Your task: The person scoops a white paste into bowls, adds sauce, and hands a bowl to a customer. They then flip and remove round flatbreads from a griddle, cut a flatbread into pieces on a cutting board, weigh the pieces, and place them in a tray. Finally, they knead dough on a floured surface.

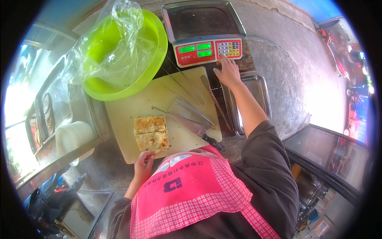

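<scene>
My right hand reaches forward, a fingertip at the keypad of a red and white digital scale with lit green displays and a metal weighing pan. Near the board's front edge, my left hand has its fingertips curled just below a browned flatbread cut into pieces; whether it touches the bread is unclear. The bread lies on a pale cutting board. Beside it are a cleaver with a black handle and long metal tongs. Another pair of tongs lies farther back.
A lime-green basin holding a clear plastic bag overlaps the board's back left corner. Metal trays stand under my right forearm. Slim brown tongs lie at the board's right edge. Stacked white containers are at left, and a person's legs show lower left.
</scene>
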`<state>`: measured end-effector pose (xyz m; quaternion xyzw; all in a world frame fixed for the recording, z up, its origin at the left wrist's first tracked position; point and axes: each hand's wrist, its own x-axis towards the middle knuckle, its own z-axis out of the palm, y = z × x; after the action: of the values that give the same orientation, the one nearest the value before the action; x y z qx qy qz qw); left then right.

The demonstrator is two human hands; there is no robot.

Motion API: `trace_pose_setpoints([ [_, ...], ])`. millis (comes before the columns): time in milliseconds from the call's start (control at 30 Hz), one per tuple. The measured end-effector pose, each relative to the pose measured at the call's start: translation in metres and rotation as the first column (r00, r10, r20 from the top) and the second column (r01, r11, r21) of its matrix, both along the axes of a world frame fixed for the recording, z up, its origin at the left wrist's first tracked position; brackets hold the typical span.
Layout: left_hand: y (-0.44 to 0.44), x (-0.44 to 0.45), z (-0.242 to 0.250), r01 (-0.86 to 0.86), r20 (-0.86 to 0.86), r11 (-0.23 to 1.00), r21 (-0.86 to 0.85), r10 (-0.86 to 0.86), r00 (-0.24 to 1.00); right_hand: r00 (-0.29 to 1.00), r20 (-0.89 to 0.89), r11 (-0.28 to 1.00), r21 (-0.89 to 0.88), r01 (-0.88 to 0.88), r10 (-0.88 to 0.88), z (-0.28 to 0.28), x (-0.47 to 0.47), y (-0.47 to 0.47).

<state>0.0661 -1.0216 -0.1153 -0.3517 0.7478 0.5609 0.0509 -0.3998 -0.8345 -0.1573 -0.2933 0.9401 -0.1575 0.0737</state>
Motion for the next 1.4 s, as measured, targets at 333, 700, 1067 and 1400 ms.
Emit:
trace_pose_setpoints([
  [333, 0.001, -0.0011, -0.0052, 0.041, -0.009, 0.999, -0.003, -0.041, 0.999, 0.998, 0.059, 1.0, 0.024, 0.015, -0.016, 0.0026, -0.0054, -0.0038],
  [700, 0.0025, -0.0022, -0.0085, 0.001, -0.004, 1.0, 0.012, -0.001, 1.0, 1.0, 0.016, 1.0, -0.004, 0.007, -0.007, -0.0005, -0.0052, -0.0022],
  [1067, 0.0035, -0.0041, -0.005, 0.014, -0.006, 1.0, 0.002, -0.014, 1.0, 1.0, 0.023, 1.0, -0.015, 0.002, -0.001, -0.002, -0.0036, -0.0008],
  [1400, 0.0069, -0.0032, -0.008, -0.001, 0.018, 1.0, 0.024, 0.001, 1.0, 0.997, 0.073, 1.0, 0.016, 0.001, -0.002, -0.0005, -0.0085, -0.0044],
])
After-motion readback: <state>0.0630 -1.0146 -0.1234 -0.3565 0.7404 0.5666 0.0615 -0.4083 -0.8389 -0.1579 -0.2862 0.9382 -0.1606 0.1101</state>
